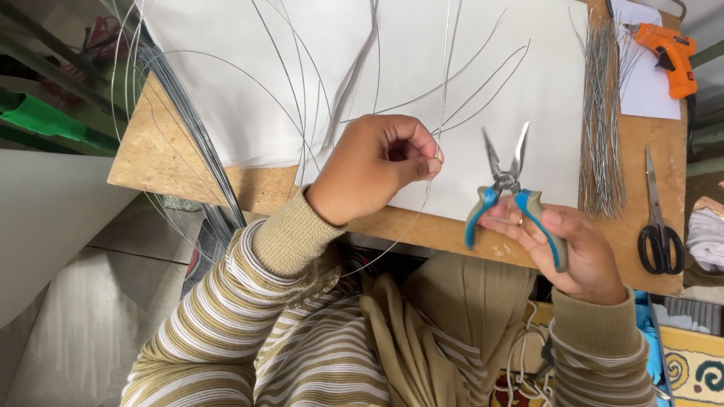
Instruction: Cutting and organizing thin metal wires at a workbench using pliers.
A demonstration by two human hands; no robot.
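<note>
item: wire-cutting station, all places given from the wooden board.
- my left hand, over the board's near edge, is closing in a fist and pinching a thin wire between thumb and forefinger; the wire is running up across the white sheet and looping down below the board's edge.
- my right hand, just off the board's near right edge, is gripping the blue-handled pliers, fingers wrapped round the grips, jaws standing open and not touching the wire.
- bundle of cut wire lengths, lying on the board's right part: i am judging a good share already cut (how many, i cannot tell).
- coil of uncut wire, hanging past the board's left edge: plenty seems left.
- black-handled scissors, at the board's right edge.
- orange glue gun, at the far right corner.
- packages, labels, signs: none showing.
</note>
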